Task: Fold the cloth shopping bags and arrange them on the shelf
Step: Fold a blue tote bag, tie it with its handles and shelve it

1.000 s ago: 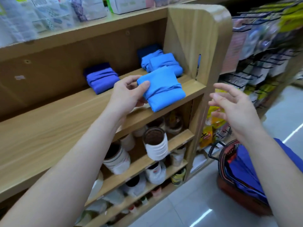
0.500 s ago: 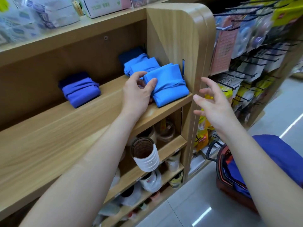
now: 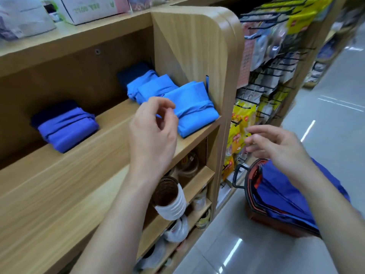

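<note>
A folded light-blue cloth bag [image 3: 194,107] lies at the right end of the wooden shelf [image 3: 83,175], against the side panel. Behind it sit two more light-blue folded bags [image 3: 150,89] and a dark one. A darker blue folded bag [image 3: 67,128] rests further left. My left hand [image 3: 153,127] hovers just in front of the nearest bag, fingers loosely curled, holding nothing. My right hand [image 3: 276,145] is out in the aisle, fingers spread and empty. Unfolded blue bags [image 3: 286,196] fill a red basket [image 3: 254,202] on the floor.
The shelf's rounded wooden side panel [image 3: 197,46] stands right of the bags. Lower shelves hold tape rolls and a white corrugated tube [image 3: 171,202]. A wire rack with hanging packets [image 3: 272,66] stands beyond. Boxes [image 3: 88,8] sit on the upper shelf.
My left hand set the light-blue folded bag down at the shelf's right end and let go, drawing back slightly. My right hand dropped lower, towards the basket.
</note>
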`<state>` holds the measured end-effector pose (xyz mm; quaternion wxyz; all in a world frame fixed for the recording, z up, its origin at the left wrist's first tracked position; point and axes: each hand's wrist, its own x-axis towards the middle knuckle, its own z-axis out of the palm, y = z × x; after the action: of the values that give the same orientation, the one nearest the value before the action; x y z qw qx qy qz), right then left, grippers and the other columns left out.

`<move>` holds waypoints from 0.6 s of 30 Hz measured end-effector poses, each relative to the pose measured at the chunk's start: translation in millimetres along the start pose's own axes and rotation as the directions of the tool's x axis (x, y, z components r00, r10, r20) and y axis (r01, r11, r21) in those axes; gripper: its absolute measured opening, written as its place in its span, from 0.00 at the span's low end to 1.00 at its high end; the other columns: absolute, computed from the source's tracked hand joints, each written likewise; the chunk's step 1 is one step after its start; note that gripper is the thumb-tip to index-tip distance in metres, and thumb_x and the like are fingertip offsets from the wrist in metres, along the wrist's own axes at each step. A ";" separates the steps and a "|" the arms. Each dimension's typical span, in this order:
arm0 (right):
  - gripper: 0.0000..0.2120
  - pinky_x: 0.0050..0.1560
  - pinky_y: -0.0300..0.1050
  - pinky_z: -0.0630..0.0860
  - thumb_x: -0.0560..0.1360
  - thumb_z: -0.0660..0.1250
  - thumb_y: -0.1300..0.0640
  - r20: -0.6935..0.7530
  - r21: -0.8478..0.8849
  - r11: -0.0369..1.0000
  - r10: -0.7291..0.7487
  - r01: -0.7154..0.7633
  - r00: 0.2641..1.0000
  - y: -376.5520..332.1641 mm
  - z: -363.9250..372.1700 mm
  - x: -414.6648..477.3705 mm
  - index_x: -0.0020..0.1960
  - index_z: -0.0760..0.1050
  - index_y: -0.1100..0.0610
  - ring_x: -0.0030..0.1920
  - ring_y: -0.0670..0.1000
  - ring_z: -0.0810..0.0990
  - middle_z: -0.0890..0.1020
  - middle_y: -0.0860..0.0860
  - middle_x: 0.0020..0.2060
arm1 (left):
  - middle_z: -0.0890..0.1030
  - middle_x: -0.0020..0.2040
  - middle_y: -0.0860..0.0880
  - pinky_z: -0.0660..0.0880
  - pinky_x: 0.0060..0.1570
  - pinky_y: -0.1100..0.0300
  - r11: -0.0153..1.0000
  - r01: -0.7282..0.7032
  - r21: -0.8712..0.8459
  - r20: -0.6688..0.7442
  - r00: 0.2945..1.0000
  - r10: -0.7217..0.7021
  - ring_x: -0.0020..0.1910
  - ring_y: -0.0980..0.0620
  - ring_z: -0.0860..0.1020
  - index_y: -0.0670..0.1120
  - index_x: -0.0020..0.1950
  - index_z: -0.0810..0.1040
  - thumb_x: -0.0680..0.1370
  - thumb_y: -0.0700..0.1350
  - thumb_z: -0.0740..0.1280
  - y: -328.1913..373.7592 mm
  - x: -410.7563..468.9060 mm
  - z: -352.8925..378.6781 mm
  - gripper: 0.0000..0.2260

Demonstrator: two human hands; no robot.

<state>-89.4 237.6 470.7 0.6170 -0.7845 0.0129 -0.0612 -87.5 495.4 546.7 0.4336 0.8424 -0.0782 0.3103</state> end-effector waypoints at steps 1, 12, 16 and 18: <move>0.14 0.40 0.40 0.81 0.80 0.64 0.59 -0.002 -0.060 0.998 -0.003 0.003 1.000 5.6 -7.5 -4.9 0.51 0.82 0.42 0.43 0.48 0.85 0.86 0.48 0.44 | 0.79 0.42 0.56 0.74 0.40 0.64 0.998 -0.054 -0.021 0.047 0.997 0.055 0.41 0.56 0.77 0.51 0.48 0.78 0.78 0.43 0.65 5.1 -9.2 2.4 0.04; 0.10 0.45 0.41 0.75 0.77 0.66 0.55 -0.146 -0.701 0.683 0.145 -0.206 0.979 90.8 -117.8 -77.1 0.55 0.81 0.47 0.42 0.39 0.79 0.83 0.40 0.43 | 0.82 0.45 0.51 0.73 0.47 0.61 0.979 -0.195 -0.051 0.679 0.713 0.177 0.47 0.51 0.79 0.47 0.48 0.83 0.73 0.36 0.66 0.8 -97.3 140.4 0.10; 0.13 0.47 0.46 0.75 0.77 0.67 0.56 -0.174 -0.778 0.554 0.263 -0.296 0.949 135.5 -173.2 -95.6 0.60 0.79 0.49 0.44 0.50 0.78 0.82 0.45 0.44 | 0.82 0.48 0.50 0.74 0.48 0.56 0.981 -0.196 0.003 0.849 0.519 0.101 0.49 0.49 0.78 0.47 0.48 0.83 0.74 0.36 0.64 -12.1 -126.3 217.4 0.11; 0.14 0.49 0.47 0.75 0.77 0.67 0.56 -0.181 -0.780 0.530 0.318 -0.332 0.931 161.6 -203.4 -100.5 0.62 0.78 0.49 0.48 0.52 0.79 0.82 0.48 0.49 | 0.82 0.47 0.50 0.74 0.46 0.54 0.979 -0.197 0.056 0.881 0.470 0.044 0.48 0.48 0.79 0.48 0.48 0.83 0.74 0.38 0.64 -16.5 -140.3 259.9 0.10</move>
<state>-202.9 12.1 353.0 0.1998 -0.9595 0.1895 0.0603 -74.1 283.9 340.5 0.2457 0.9046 -0.3240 -0.1280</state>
